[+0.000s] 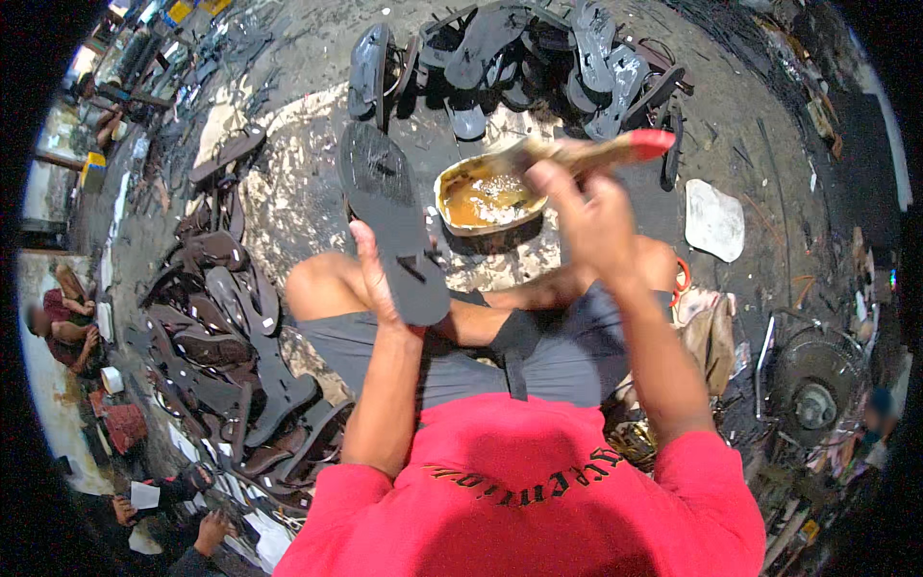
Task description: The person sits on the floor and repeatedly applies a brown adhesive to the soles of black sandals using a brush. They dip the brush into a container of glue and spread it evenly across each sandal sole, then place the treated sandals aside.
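My left hand is closed around the edge of a dark grey sandal sole, held upright with its underside toward me. The upper end of the sole looks wet and shiny. In my right hand is a brush with a red-tipped handle, blurred by motion. Its bristle end lies over the right rim of a cut-down tub holding amber, glue-like liquid. Whether the bristles touch the liquid I cannot tell. The tub stands on the floor in front of my crossed legs.
Dark sandals lie heaped at my left, and more grey sandals are piled beyond the tub. At right are a white slab, red-handled scissors and a round fan. Other people sit at the far left.
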